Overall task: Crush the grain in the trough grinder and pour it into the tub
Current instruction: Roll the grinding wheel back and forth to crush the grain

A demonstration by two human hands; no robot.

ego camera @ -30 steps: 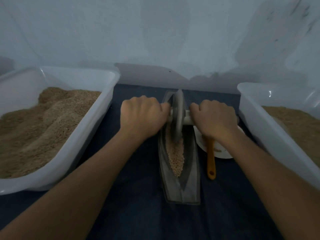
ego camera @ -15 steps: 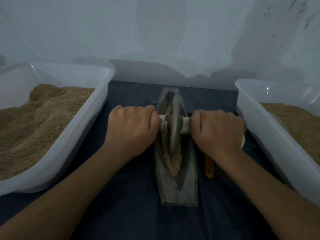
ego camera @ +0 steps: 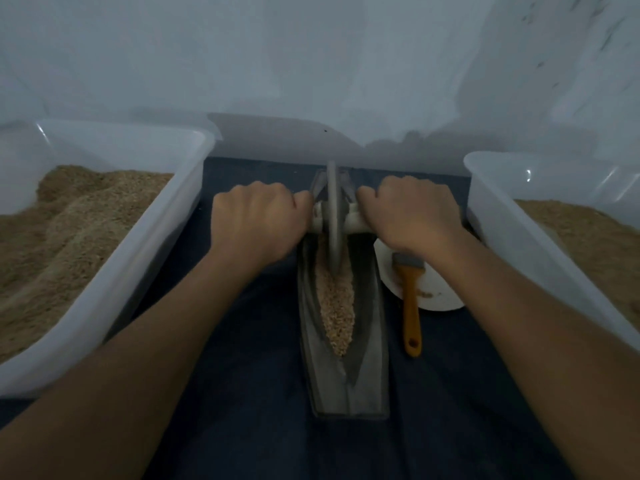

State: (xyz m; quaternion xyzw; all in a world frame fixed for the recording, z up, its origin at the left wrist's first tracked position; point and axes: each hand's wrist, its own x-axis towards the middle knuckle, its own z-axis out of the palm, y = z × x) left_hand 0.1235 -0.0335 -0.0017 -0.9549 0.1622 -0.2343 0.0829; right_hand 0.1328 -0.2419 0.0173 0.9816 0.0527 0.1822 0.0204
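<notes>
**Both hands clamped on axle, wheel at far end of trough**

Left hand (ego camera: 258,221) fisted round left stub of wooden axle (ego camera: 353,221), right hand (ego camera: 414,216) fisted round right stub; fingers curled under, knuckles up. Grinding wheel (ego camera: 333,216) upright on edge between fists, sitting toward far end of trough grinder (ego camera: 346,327). Grain (ego camera: 337,311) lying in groove, nearer side of wheel, tapering to a point toward camera; looks coarse, prob. only partly crushed, hard to tell in dim light.

Trough on dark cloth (ego camera: 242,393), midway between left tub (ego camera: 149,258) and right tub (ego camera: 512,237), touching neither. Both tubs holding brownish grain or meal; target tub unclear. Orange-handled brush (ego camera: 410,299) lying just right of trough, bristle end on white plate (ego camera: 440,292), handle end on cloth.

Risks:
- Uneven push btwn hands → wheel tilts, climbs groove wall, flicks grain onto cloth.
- Overrun at far end → wheel hops over tip toward wall.
- Hard stroke → trough skids on cloth, maybe into brush.
- Right wrist close above brush head; could knock it off plate.

Orientation: trough long axis running away from body, near-to-far, narrow prow at far end by wall, squared blunt end nearest camera. Axle crosswise to it, left-right. Wheel plane in line w/ trough axis.
</notes>
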